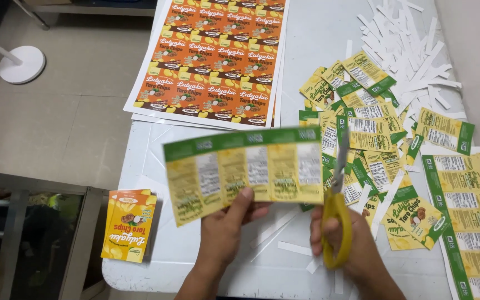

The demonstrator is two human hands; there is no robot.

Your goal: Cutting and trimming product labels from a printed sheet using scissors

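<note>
The right hand [356, 244], low and right of centre in the frame, is closed through the loops of a pair of yellow-handled scissors with grey metal blades [337, 208], which point straight up the picture with the tips meeting the right end of a long green-and-yellow printed paper strip of joined labels [245, 172]. The left hand [226, 225], low at centre, is clamped on that strip, thumb on the front near its lower edge and fingers behind. The strip's long axis runs left to right across the middle of the frame, slightly tilted, so it lies crosswise to the blades; the blades look to stand at the boundary between the last label and the loose pile beyond, though motion blur keeps me from telling whether they are parted or closed. The strip lies up and to the left of the right hand, and the left hand is the nearer of the two to its middle. To the right, on the white tabletop [156, 166], spreads a heap of single cut green-and-yellow labels [368, 128], with a pile of thin white paper offcuts [406, 44] at upper right and an uncut sheet of the same labels [468, 222] at the right edge. Orange printed label sheets [212, 55] lie at top centre, and a small stack of yellow-orange cut labels [129, 225] sits at the table's lower left corner.
</note>
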